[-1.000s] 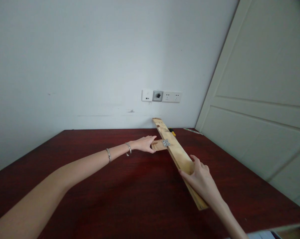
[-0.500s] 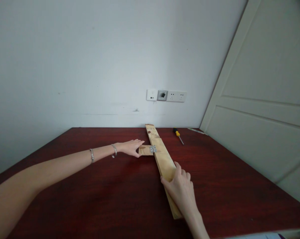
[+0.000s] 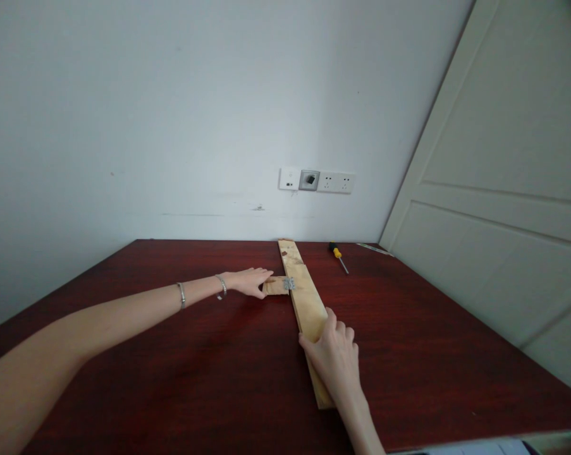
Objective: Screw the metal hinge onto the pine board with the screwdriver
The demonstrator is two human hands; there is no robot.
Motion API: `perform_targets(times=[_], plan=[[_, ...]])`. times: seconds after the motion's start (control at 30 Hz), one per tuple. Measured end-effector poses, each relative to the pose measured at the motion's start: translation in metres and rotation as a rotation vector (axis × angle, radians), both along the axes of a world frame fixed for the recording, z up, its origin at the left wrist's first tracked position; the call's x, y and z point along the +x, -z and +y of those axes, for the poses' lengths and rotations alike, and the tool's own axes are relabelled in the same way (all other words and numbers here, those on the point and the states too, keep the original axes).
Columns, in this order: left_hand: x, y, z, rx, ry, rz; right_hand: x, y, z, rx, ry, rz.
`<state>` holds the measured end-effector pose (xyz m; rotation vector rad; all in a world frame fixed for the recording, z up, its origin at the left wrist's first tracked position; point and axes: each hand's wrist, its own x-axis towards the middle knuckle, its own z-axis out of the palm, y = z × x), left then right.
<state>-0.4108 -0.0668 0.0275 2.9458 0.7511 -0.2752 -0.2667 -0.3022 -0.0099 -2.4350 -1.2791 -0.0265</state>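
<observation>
Right grip (image 3: pixel 330 360): clenched on the pine plank (image 3: pixel 302 302), fingers over its far edge and thumb side against the near edge, on the part of the plank nearest the body. Left grip (image 3: pixel 247 282): lying over the short wooden block (image 3: pixel 274 286), fingers extended toward the plank. Whether it clasps the block or only presses on it, cannot tell.

Landmark: the steel hinge (image 3: pixel 289 284), flat on the upper faces, spanning the joint between block and plank. Screws at its holes are too small to resolve. Block extends from the hinge toward the left grip, its end butted against the plank's side. Plank runs through the hinge position, lying flat on the dark red wood-grain surface (image 3: pixel 422 360), its far end beyond the hinge and near end toward the right grip.

Also beyond the hinge, to the right: yellow-and-black-handled screwdriver (image 3: pixel 337 254), untouched on the surface. Farther beyond the hinge: wall socket panel (image 3: pixel 317 181).

Judgement: step in hand appears to be holding block and plank square at the hinge. Next move likely calls for keeping that alignment while one grip is freed for the screwdriver, since the block could otherwise shift.
</observation>
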Motion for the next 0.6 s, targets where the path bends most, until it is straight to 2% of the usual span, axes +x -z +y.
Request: perform_targets(times=[0.3, 0.6], plan=[[0.002, 0.0059, -0.0042, 0.016, 0.031, 0.012, -0.0012, 0.006, -0.0006, 0.012, -0.003, -0.068], [0.0027, 0.0024, -0.0026, -0.051, 0.008, 0.05, -0.0034, 0.0033, -0.001, 0.012, 0.003, -0.105]])
